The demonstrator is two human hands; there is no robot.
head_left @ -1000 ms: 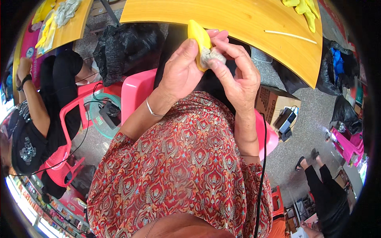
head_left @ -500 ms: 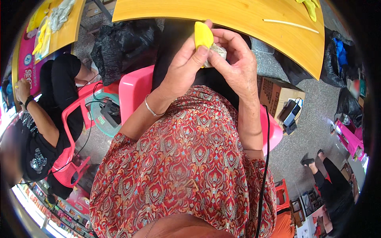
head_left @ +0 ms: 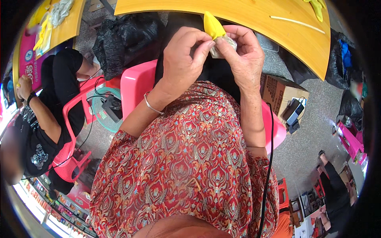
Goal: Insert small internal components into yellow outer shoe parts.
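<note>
Apparently a shop interior doubling as an informal workroom: rows of small, colourful packages [head_left: 65,204] at lower left, two yellow worktops [head_left: 238,12], pink plastic chairs [head_left: 137,81], a second seated person [head_left: 22,144], a cardboard box [head_left: 272,89] and black plastic bags [head_left: 111,45] around a speckled grey floor [head_left: 293,158].

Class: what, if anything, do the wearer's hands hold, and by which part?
A yellow pointed piece and greyish bundle: the left hand and right hand pinch them where they meet, at the yellow's lower end.
</note>
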